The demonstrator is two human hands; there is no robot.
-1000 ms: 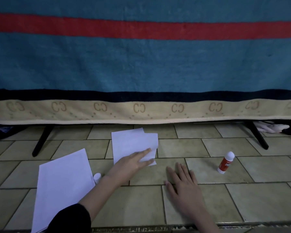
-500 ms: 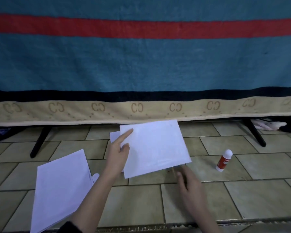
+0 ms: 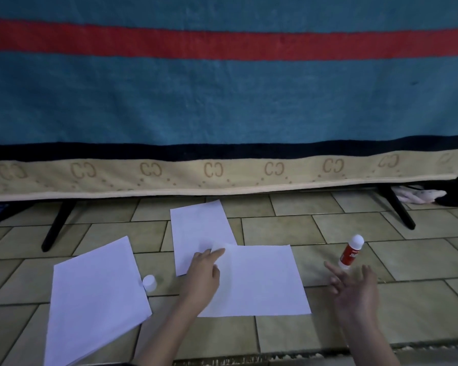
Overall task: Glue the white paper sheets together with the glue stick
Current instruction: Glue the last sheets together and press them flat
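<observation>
Three white sheets lie on the tiled floor. The far sheet (image 3: pixel 198 228) sits in the middle; a wider sheet (image 3: pixel 262 281) lies in front of it and overlaps its near right corner. A stack of paper (image 3: pixel 95 299) lies at the left. My left hand (image 3: pixel 202 273) rests on the seam of the two middle sheets, forefinger stretched out. The red and white glue stick (image 3: pixel 351 252) stands upright at the right, its white cap (image 3: pixel 149 282) beside the stack. My right hand (image 3: pixel 354 287) hovers with fingers spread just in front of the glue stick, not touching it.
A blue blanket with a red stripe and a beige hem (image 3: pixel 222 173) hangs over a black-legged frame (image 3: pixel 56 225) right behind the sheets. Another black leg (image 3: pixel 398 210) stands at the far right, with pale cloth (image 3: pixel 418 195) beyond it. A rug edge (image 3: pixel 275 356) runs along the bottom.
My left hand lifted the upper sheet off the far one, turned it over and laid it down in front. My right hand left the floor and moved right toward the glue stick.
</observation>
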